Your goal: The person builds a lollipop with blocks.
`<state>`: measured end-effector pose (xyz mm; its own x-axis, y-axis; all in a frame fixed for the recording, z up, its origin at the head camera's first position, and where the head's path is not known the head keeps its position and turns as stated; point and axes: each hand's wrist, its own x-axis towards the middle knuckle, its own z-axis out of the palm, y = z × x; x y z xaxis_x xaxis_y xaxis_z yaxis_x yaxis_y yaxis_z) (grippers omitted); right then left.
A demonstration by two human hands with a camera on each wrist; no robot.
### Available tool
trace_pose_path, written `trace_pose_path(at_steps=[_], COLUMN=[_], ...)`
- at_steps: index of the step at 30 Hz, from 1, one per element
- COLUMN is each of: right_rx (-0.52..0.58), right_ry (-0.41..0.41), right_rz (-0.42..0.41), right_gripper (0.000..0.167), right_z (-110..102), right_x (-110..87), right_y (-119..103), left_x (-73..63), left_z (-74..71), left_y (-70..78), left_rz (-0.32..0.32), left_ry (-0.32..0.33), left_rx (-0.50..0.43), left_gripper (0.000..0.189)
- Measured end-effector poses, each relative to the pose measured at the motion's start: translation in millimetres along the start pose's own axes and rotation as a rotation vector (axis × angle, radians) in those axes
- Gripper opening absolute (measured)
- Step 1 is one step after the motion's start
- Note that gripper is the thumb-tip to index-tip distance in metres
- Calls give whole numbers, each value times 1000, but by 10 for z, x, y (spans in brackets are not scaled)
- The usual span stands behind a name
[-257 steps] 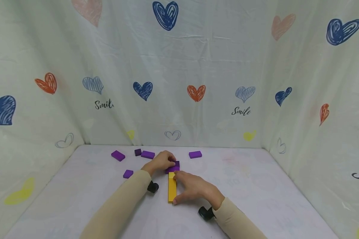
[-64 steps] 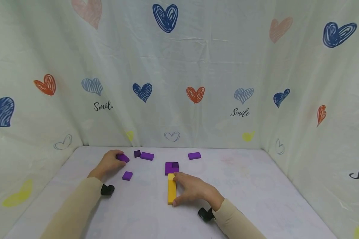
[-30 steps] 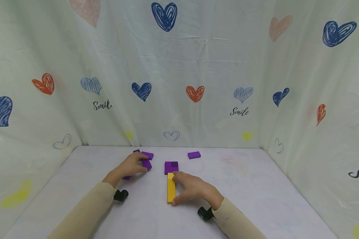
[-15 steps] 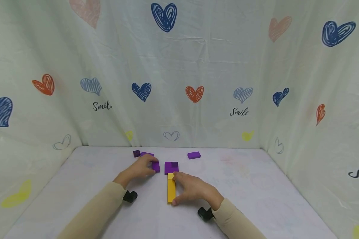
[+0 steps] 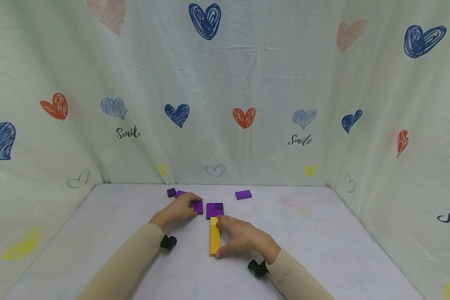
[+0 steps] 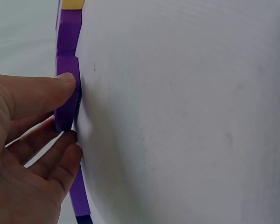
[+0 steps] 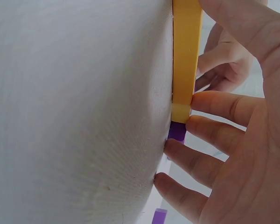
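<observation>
In the head view my left hand [image 5: 177,209] pinches a purple block [image 5: 198,207] between thumb and fingers. It stands just left of a purple square patch of blocks [image 5: 211,212] with a small dark purple block [image 5: 219,206] at its far right corner. Nearer to me, a long yellow block [image 5: 215,242] lies in line with that patch, a lighter yellow block [image 5: 214,221] at its far end. My right hand [image 5: 247,236] rests along the yellow pair's right side, thumb by the near end. Its fairly straight fingers [image 7: 224,105] touch the yellow side in the right wrist view.
Behind my left hand lie a dark purple cube [image 5: 171,192] and a partly covered purple block [image 5: 180,193]. Another purple block [image 5: 243,194] lies at the back right. A patterned curtain [image 5: 277,83] hangs along the table's far edge.
My left hand left the small dark block at the patch, took a purple block from the back left and carried it right. Its arm now covers a small purple block. The right hand stayed.
</observation>
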<state>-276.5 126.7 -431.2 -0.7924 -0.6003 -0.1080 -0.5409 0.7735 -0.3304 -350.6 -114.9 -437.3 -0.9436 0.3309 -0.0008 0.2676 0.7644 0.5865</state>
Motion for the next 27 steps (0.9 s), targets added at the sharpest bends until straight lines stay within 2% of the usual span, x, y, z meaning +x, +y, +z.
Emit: trace_pose_path(at_steps=[6,10,19,27], right_rx=[-19,-25,-8,-5], right_ry=[9,6,-13,-16], right_rz=[-18,-11,17,20], right_gripper=[88,89,91,91], right_z=[3,8,-2,-4], right_x=[4,9,-11,8], right_y=[8,12,-6,-2], left_x=[42,45,88,121], left_z=[-2,-9,8,25], left_y=[-11,-6,24,46], left_rz=[12,-6,27,1], left_ry=[2,2,4,-4], left_rx=[-6,1,6,13], left_gripper=[46,44,42,44])
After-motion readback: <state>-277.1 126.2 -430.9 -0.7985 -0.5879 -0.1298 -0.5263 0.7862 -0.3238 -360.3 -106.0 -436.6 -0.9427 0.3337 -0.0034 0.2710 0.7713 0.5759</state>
